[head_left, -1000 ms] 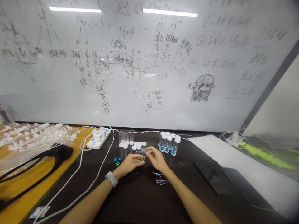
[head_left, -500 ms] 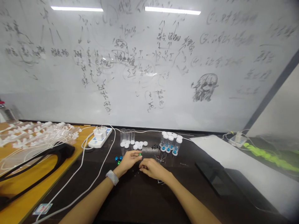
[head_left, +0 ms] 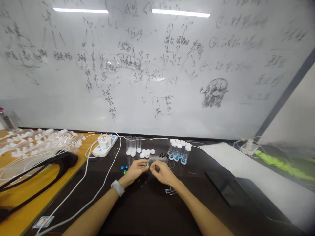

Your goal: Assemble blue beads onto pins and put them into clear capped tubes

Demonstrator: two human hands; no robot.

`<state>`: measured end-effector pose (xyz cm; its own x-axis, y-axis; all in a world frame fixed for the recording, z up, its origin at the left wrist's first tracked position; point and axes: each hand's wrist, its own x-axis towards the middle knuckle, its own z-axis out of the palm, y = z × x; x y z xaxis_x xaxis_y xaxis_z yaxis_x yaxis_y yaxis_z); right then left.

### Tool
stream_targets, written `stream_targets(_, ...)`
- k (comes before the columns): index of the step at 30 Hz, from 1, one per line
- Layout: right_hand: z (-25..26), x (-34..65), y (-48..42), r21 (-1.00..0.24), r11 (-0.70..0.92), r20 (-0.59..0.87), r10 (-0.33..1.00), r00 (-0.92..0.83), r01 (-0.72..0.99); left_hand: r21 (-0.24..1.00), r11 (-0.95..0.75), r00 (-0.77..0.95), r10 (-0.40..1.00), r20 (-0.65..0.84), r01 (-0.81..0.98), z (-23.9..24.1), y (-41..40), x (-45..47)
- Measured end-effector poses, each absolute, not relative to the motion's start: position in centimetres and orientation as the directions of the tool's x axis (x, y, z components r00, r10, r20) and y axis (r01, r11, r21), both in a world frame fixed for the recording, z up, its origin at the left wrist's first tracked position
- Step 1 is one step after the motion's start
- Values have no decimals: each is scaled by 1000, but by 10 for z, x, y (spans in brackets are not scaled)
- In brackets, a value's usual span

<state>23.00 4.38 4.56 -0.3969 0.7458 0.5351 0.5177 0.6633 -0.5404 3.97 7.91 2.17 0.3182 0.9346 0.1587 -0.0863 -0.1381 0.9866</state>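
Note:
My left hand pinches a small shiny green ball between thumb and fingers. Close beside it, my right hand has its fingers curled and pinched together; whatever they hold is too small or hidden to make out. Left of my left hand lie shiny blue balls and a green ball. Several thin metal pins lie by my right wrist, partly covered by it. White caps and small black pieces are spread just beyond my hands.
Clear tubes stand at the back. White-capped tubes with blue balls inside stand to the right. A power strip with white cables is on the left, and a black phone-like slab on the right. Behind is a whiteboard.
My right hand has shifted slightly right and up, its fingers now more curled near the green ball. My left hand keeps hold of the ball.

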Motion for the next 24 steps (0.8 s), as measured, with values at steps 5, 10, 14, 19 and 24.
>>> stream_targets(5,43,231,54,-730,538,504,840,-200,422,982,-34,450,886,116,-186,33,68,45)
stream_targets(10,35,227,59,-887,418,386,905,-181,198,983,-131,431,886,173,-126,37,64,47)
stream_targets(14,30,224,59,-968,249,244,960,-135,16,976,-216,351,912,213,-32,35,67,47)
stream_targets(19,31,221,55,-992,91,99,991,-87,-92,961,-278,326,909,259,13,34,69,47)
stream_targets(24,31,219,53,-991,93,100,993,-68,-98,947,-320,316,901,298,19,33,69,47)
